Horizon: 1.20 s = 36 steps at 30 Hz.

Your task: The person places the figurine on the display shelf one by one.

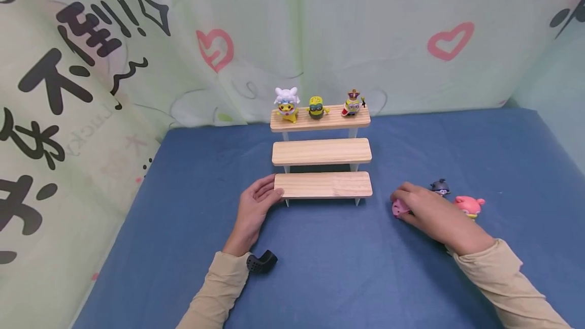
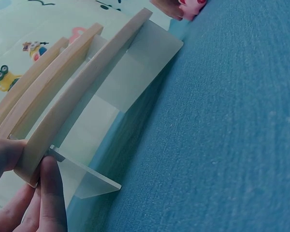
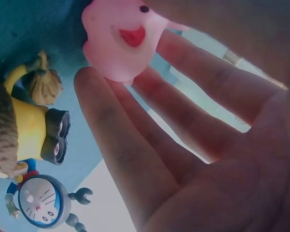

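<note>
Your left hand (image 1: 256, 206) pinched a 3-tier pale-wood stand with translucent legs (image 1: 322, 151) by its bottom tier's left end, thumb above, fingertip below; your right hand (image 1: 431, 212) gripped a red-mouthed pink plastic figurine (image 3: 118, 46), fingers closed to its width; it was right of the stand, over the blue cloth (image 1: 320, 268), contact unclear; 3 yellow-bodied plastic figurines (image 1: 316, 108) stood on the top tier; 1 dark-topped figurine (image 1: 440, 186) and 1 coral-pink round figurine (image 1: 467, 204) sat beside that hand.

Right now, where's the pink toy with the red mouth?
In the head view, the pink toy is on the right side, held in the right hand, between the wooden shelves and the coral toy.
</note>
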Motion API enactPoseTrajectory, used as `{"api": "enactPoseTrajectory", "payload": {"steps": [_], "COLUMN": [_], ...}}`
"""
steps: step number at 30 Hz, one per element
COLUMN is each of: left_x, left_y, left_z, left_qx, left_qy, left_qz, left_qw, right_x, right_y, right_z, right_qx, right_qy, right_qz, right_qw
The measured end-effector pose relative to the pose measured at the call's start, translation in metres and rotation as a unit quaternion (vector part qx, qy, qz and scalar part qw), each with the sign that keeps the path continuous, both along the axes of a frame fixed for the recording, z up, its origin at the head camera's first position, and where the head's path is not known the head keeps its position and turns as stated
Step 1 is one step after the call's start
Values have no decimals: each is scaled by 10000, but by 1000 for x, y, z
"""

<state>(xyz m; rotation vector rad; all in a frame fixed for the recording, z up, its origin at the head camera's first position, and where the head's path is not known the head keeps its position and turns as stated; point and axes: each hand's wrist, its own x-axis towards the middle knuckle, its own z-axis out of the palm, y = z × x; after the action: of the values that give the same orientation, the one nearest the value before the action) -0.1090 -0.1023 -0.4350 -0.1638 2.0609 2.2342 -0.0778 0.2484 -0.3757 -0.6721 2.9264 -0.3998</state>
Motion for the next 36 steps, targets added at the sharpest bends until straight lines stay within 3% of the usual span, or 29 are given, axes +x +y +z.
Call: {"api": "enactPoseTrajectory", "payload": {"steps": [16,36], "left_x": [0,0], "left_y": [2,2], "left_z": [1,0], "left_qx": [93,97], "left_qy": [50,58], "left_qz": [12,13], "left_qw": [9999,9999], "right_x": [-1,-1], "right_y": [-1,-4], "right_z": [-3,9], "right_qx": [-1,-236], "right_qy": [115,535], "right_qz": [-14,145], "right_qw": [9999,9982]}}
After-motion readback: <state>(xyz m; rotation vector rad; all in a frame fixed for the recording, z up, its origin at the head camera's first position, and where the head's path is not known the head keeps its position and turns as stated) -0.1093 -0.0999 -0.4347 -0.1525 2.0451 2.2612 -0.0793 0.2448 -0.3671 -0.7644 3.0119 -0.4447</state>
